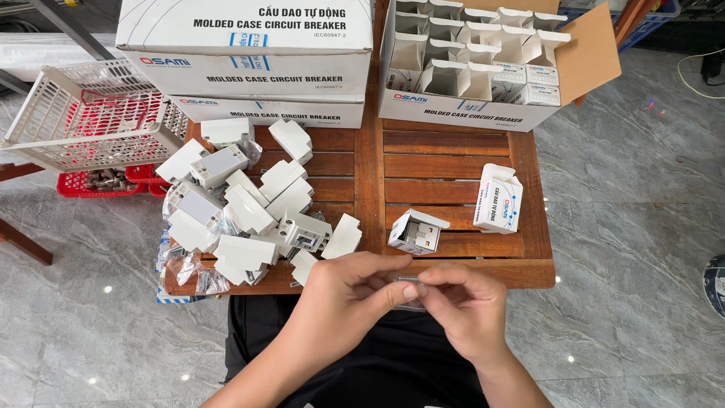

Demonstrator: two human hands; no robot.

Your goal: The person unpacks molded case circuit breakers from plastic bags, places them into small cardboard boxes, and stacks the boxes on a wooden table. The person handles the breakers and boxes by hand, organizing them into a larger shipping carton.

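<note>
The wooden slatted surface [445, 162] carries a heap of white breakers [249, 208], two small boxes [418, 231] [498, 198], and big cartons [249, 57] at its back edge.

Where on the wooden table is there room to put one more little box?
The wooden table is bare in the slats between the big open carton and the two small boxes, the open one and the upright one. The left half is crowded with a pile of white parts.

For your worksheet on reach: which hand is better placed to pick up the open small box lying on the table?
Probably the right hand: the open small box lies just beyond it. The left hand sits nearer the white parts pile.
</note>
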